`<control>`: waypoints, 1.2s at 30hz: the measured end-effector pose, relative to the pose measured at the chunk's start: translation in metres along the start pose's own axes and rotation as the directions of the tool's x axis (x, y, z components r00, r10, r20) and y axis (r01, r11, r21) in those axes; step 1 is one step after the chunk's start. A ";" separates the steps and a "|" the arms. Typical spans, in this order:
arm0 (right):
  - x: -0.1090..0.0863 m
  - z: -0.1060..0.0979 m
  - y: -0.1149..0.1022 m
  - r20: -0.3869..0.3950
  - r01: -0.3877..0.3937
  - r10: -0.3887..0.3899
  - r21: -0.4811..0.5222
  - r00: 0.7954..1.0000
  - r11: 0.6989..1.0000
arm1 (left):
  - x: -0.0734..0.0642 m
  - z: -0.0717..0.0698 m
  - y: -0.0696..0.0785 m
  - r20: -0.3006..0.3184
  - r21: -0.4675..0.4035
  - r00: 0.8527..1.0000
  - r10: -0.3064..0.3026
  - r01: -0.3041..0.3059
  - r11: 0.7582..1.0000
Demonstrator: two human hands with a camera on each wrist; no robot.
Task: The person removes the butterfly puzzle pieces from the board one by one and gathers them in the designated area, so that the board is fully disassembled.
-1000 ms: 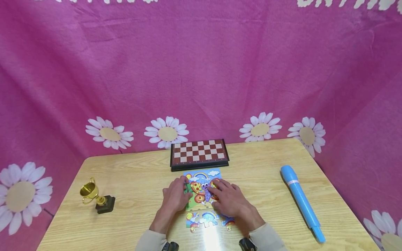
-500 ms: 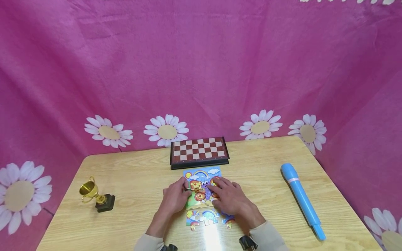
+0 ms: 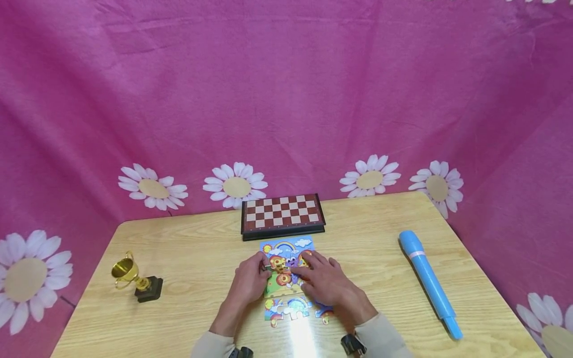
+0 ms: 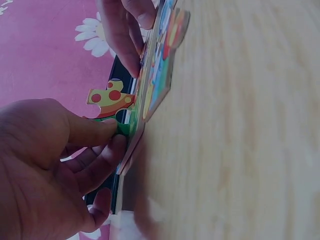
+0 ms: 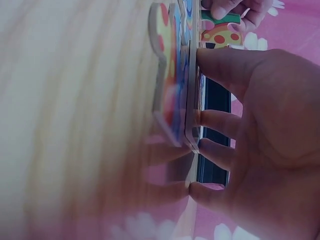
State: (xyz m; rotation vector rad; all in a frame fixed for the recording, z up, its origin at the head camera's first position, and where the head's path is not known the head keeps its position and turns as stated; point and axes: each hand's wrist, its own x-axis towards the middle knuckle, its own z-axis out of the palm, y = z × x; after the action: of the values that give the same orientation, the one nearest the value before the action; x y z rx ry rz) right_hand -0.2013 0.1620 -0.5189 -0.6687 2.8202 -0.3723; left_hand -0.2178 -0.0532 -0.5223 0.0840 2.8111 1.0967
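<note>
My left hand [image 3: 249, 281] is at the left side of a picture puzzle [image 3: 293, 243] with a purple butterfly, sun and rainbow. Its thumb and a finger pinch a green, yellow and red-spotted puzzle piece [image 4: 112, 100], tilted up off the board in the left wrist view. My right hand [image 3: 329, 283] lies over the puzzle's right side, fingers spread and fingertips touching it; it covers part of the picture. Just below the puzzle lie loose pieces: a left one [image 3: 274, 309], a middle one [image 3: 297, 307] and a right one [image 3: 324, 312] partly behind the right hand.
A folded chessboard [image 3: 283, 214] lies right behind the puzzle. On the left stands a gold trophy cup [image 3: 142, 283] with a dark base. A long blue stick [image 3: 429, 283] with a thicker end and pale pink band lies at the right. Pink flowered cloth [image 3: 286, 99] hangs behind the table.
My left thumb and finger have lifted the green and red-spotted puzzle piece, which now stands tilted. My right fingers stay on the puzzle, the index shifted slightly left.
</note>
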 end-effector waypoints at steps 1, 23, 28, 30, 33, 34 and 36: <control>0.000 0.000 0.000 -0.001 0.001 -0.001 -0.002 1.000 1.000 | 0.000 0.000 0.000 0.002 -0.001 1.000 -0.001 0.001 1.000; -0.002 0.000 0.000 -0.034 0.019 -0.019 -0.009 0.999 1.000 | -0.002 0.000 0.000 -0.017 0.042 0.996 0.085 -0.084 0.996; -0.002 0.000 0.000 -0.030 0.020 -0.020 -0.008 0.999 1.000 | -0.001 -0.005 0.003 0.013 0.033 0.997 0.075 -0.075 0.997; -0.002 0.000 0.001 -0.031 0.024 -0.024 -0.008 0.999 1.000 | -0.002 -0.008 0.004 0.024 0.013 0.997 0.070 -0.070 0.997; -0.002 0.001 0.001 -0.026 0.023 -0.024 -0.013 0.999 1.000 | -0.003 -0.009 0.003 0.036 -0.018 0.997 0.073 -0.072 0.997; -0.002 0.001 0.002 -0.025 0.022 -0.023 -0.014 0.999 1.000 | -0.003 -0.010 0.002 0.039 -0.031 0.996 0.075 -0.073 0.997; -0.002 0.001 0.002 -0.022 0.018 -0.018 -0.014 1.000 1.000 | -0.005 -0.010 0.002 0.044 -0.055 0.996 0.071 -0.069 0.996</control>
State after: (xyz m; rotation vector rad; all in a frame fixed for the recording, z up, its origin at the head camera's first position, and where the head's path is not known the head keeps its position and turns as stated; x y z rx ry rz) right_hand -0.2005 0.1643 -0.5199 -0.6973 2.8421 -0.3664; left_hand -0.2147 -0.0595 -0.5132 0.2015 2.7560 1.1687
